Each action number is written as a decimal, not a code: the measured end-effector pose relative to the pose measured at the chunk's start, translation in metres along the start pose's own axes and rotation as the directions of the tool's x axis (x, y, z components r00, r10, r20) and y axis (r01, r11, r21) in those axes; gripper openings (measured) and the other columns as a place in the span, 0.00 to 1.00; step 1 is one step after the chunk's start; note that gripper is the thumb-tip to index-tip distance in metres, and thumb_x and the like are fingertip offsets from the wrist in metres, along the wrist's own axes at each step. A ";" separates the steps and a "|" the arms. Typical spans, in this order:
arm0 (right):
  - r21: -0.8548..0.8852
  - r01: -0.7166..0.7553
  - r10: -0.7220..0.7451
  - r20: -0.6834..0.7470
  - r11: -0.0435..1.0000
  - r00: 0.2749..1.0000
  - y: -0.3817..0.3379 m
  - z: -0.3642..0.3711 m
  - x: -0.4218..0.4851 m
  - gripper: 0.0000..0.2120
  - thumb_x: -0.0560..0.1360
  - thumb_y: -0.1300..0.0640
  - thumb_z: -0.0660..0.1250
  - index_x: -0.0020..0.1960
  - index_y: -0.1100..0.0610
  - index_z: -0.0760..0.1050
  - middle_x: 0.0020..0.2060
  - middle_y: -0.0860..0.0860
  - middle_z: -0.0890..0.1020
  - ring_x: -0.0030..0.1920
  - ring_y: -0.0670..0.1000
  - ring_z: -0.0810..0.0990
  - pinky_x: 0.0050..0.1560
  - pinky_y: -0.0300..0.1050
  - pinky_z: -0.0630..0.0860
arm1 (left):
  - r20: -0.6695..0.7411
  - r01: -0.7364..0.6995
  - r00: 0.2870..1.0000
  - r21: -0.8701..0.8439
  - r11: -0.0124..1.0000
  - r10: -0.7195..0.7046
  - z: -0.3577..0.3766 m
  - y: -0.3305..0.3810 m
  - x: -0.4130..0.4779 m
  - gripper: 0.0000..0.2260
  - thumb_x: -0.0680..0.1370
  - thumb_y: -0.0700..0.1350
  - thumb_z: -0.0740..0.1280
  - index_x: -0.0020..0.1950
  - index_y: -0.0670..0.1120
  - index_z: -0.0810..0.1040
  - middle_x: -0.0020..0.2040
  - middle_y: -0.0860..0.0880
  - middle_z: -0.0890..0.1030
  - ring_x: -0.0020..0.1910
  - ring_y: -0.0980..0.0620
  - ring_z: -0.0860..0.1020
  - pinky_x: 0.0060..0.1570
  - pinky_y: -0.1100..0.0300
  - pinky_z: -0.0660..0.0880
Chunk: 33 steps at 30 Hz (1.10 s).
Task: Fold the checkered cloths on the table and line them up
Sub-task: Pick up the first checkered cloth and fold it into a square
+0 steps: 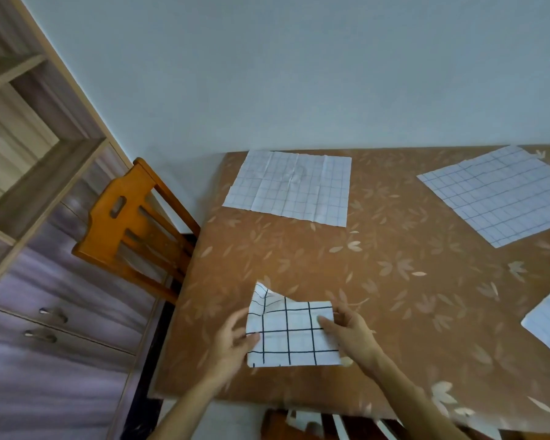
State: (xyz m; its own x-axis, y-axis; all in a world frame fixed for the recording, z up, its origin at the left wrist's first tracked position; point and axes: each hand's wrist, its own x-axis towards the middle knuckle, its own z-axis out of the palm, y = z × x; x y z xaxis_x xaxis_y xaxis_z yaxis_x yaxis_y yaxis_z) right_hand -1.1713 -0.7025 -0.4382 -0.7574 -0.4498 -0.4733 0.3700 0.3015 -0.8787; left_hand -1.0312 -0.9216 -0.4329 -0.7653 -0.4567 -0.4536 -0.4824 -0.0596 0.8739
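left hand (235, 338) grip: pinched on folded cloth (292, 338) left edge | right hand (350, 331) grip: pinched on right edge

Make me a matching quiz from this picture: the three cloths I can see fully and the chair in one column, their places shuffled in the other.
1 folded cloth
2 creased cloth
3 tilted cloth
4 chair

A far right of the table
B beside the table's left edge
C held between left hand and right hand
D far left corner

Pairs: 1-C, 2-D, 3-A, 4-B
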 end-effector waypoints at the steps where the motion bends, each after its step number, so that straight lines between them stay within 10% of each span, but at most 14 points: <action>1: -0.017 -0.024 0.024 -0.013 1.000 1.000 0.008 0.006 0.004 0.09 0.78 0.58 0.70 0.57 0.55 0.77 0.49 0.52 0.87 0.47 0.52 0.86 0.53 0.57 0.82 | -0.010 -0.008 1.000 0.039 0.999 0.008 -0.003 -0.011 0.004 0.26 0.76 0.41 0.73 0.70 0.56 0.69 0.55 0.45 0.85 0.53 0.49 0.84 0.46 0.56 0.82; 4: -0.202 -0.113 0.109 -0.033 0.973 0.994 0.040 0.025 0.016 0.15 0.77 0.54 0.70 0.62 0.54 0.73 0.50 0.50 0.85 0.47 0.50 0.86 0.49 0.53 0.83 | -0.004 0.032 0.999 0.252 0.967 -0.032 -0.008 -0.047 0.012 0.31 0.78 0.48 0.71 0.76 0.58 0.59 0.63 0.49 0.78 0.54 0.53 0.81 0.45 0.60 0.81; 8: -0.656 -0.193 0.075 -0.203 0.730 0.976 0.066 0.045 0.016 0.21 0.79 0.49 0.65 0.68 0.56 0.66 0.58 0.55 0.77 0.56 0.55 0.78 0.54 0.49 0.77 | 0.034 -0.129 0.989 0.694 0.709 0.146 -0.011 -0.087 0.020 0.26 0.83 0.55 0.59 0.79 0.51 0.58 0.76 0.50 0.64 0.72 0.49 0.68 0.69 0.51 0.70; 15: -0.897 0.236 -0.318 0.115 0.374 0.941 0.081 0.099 0.044 0.31 0.74 0.67 0.59 0.77 0.58 0.61 0.79 0.57 0.56 0.78 0.60 0.55 0.74 0.53 0.57 | 0.376 -0.496 0.824 0.840 0.219 0.424 0.010 -0.106 0.068 0.27 0.77 0.43 0.67 0.76 0.43 0.66 0.78 0.40 0.64 0.77 0.41 0.63 0.71 0.44 0.68; 21: -0.919 0.299 -0.305 0.216 0.259 0.928 0.101 0.127 0.075 0.27 0.82 0.51 0.47 0.79 0.60 0.55 0.79 0.56 0.53 0.79 0.57 0.54 0.76 0.52 0.45 | 0.440 -0.522 0.826 0.833 0.182 0.353 0.005 -0.122 0.088 0.26 0.85 0.54 0.47 0.80 0.44 0.56 0.81 0.43 0.56 0.80 0.44 0.56 0.74 0.45 0.55; 33: -0.946 0.281 -0.298 0.225 0.163 0.928 0.114 0.121 0.067 0.29 0.84 0.43 0.47 0.79 0.59 0.55 0.79 0.57 0.54 0.79 0.56 0.52 0.74 0.55 0.52 | 0.457 -0.524 0.838 0.827 0.202 0.299 -0.013 -0.124 0.091 0.32 0.82 0.61 0.54 0.81 0.45 0.54 0.82 0.44 0.52 0.81 0.46 0.49 0.77 0.47 0.52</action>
State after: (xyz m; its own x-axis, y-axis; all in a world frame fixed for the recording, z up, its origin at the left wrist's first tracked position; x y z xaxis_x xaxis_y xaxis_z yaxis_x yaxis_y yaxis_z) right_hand -1.1148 -0.7996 -0.5772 -0.6922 -0.6959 -0.1913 -0.6614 0.7177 -0.2178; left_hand -1.0351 -0.9672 -0.5800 -0.9800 0.0056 -0.1989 -0.0493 0.9616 0.2700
